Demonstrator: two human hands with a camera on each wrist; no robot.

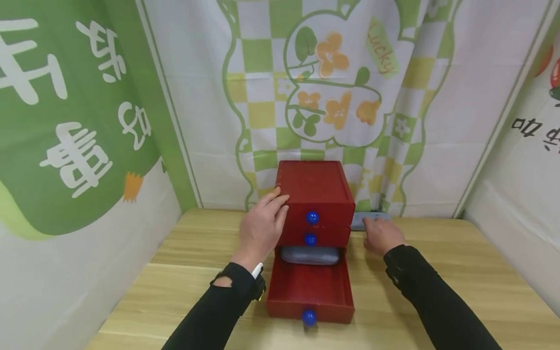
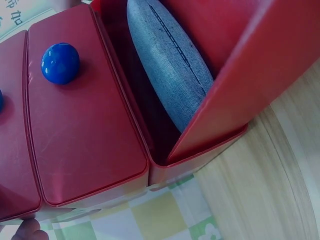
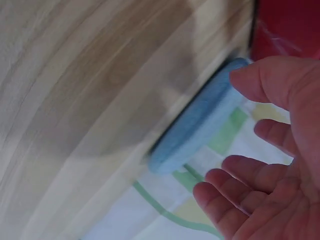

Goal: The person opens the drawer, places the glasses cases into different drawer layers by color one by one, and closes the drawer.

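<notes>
A red chest of drawers (image 1: 312, 182) with blue knobs stands on the table, its bottom drawer (image 1: 306, 284) pulled out. At the back of that drawer lies a blue denim-like case (image 2: 170, 62), rounded, with a dark seam; it looks like a glasses case. My left hand (image 1: 262, 226) rests on the chest's upper left side, fingers extended over the edge. To the right of the chest, by the curtain, lies a lighter blue case (image 3: 200, 115). My right hand (image 1: 382, 236) is beside this case, fingers spread and slightly bent; whether the thumb touches it I cannot tell.
The wooden table (image 1: 455, 272) runs back to a green-and-white checked curtain (image 1: 258, 97) close behind the chest. Printed cloth walls, a green one (image 1: 87, 112) at left and a white one (image 1: 520, 189) at right, bound the space.
</notes>
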